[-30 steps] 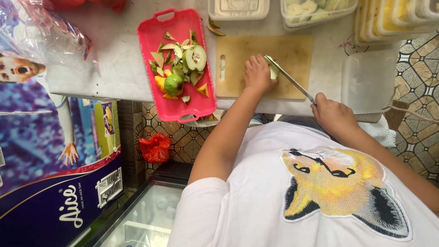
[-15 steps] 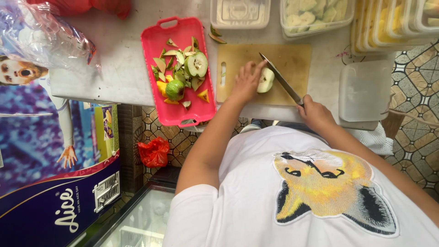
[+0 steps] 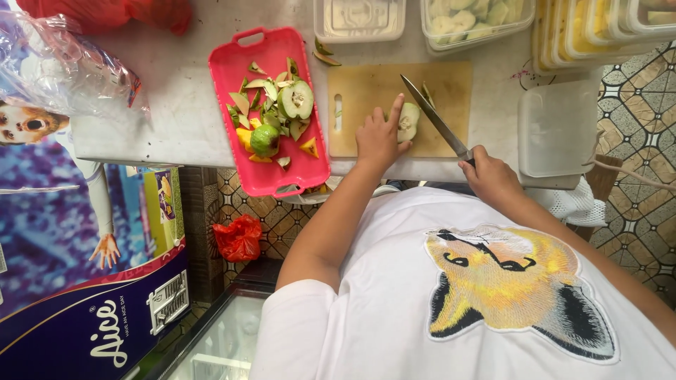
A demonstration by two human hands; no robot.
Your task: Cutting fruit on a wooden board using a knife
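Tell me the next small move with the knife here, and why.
Probably press the knife down through the fruit half. The left hand pins it on the cutting board, fingers beside the blade, and the right hand grips the handle with the edge above the fruit.

A pale green guava half (image 3: 408, 121) lies cut-face up on the wooden board, knife blade (image 3: 435, 118) beside it
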